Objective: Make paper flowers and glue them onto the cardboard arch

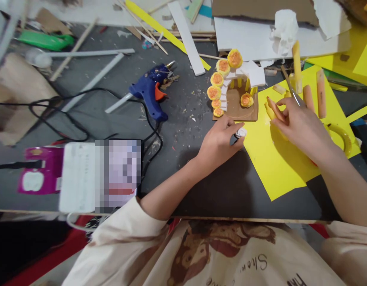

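Observation:
My left hand (220, 139) is closed around a small dark cylinder with a round white end (241, 133), just in front of a small model. That model has a brown cardboard base (243, 114), white step-like pieces and several yellow-and-orange discs (214, 93) along its curve. Over the yellow sheet (271, 176), my right hand (302, 121) pinches an orange, crayon-like stick (275, 109) between thumb and fingers. A thin tool with a silver middle and brown end, resembling a paintbrush (294, 94), is tucked between the same hand's fingers.
Several orange and yellow sticks (321, 95) and a yellow ring (339, 139) lie on the yellow sheet. A blue glue gun (149, 91) with a trailing black cord lies left. A white box (77, 178) stands near the front edge. Crumpled tissue (286, 29) and card scraps fill the back.

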The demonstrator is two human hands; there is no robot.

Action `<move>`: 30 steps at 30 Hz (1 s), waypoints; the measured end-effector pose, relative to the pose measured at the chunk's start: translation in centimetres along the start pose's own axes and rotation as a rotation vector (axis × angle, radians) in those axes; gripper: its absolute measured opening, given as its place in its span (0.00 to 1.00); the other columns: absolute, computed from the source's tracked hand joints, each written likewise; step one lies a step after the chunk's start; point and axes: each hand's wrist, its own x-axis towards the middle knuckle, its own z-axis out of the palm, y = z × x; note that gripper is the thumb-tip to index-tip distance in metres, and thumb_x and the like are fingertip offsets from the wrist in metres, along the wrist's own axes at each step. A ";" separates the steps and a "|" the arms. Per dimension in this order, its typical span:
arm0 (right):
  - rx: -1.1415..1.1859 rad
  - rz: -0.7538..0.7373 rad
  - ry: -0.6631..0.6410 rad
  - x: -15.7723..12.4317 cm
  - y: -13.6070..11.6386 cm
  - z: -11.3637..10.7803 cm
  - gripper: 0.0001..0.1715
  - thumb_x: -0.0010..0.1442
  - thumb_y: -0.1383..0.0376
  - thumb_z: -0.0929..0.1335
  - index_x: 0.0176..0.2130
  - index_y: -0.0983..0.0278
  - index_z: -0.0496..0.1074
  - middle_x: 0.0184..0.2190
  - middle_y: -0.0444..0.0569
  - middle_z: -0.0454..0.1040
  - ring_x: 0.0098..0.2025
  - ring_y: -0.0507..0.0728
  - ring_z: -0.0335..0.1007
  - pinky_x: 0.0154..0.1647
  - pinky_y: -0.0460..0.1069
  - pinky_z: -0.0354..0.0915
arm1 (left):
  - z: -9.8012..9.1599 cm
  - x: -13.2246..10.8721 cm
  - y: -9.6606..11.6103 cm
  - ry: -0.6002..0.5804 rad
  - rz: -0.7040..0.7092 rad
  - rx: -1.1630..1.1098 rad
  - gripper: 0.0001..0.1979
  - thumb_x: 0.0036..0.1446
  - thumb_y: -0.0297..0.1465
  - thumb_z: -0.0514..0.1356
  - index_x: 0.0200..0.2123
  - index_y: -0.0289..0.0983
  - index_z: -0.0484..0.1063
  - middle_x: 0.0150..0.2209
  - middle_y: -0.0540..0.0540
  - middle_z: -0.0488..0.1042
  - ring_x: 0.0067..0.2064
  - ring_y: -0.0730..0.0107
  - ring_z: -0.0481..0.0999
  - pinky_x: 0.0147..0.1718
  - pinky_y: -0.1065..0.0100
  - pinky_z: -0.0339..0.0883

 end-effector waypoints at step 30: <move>0.855 0.121 0.053 -1.6 -4.3 3.7 0.15 0.63 0.51 0.67 0.45 0.55 0.75 0.41 0.46 0.79 0.31 0.51 0.75 0.31 0.48 0.71 | -1.1 0.3 0.0 -0.080 0.015 -0.055 0.06 0.58 0.29 0.60 0.40 0.34 0.70 0.35 0.46 0.76 0.34 0.69 0.72 0.35 0.70 0.64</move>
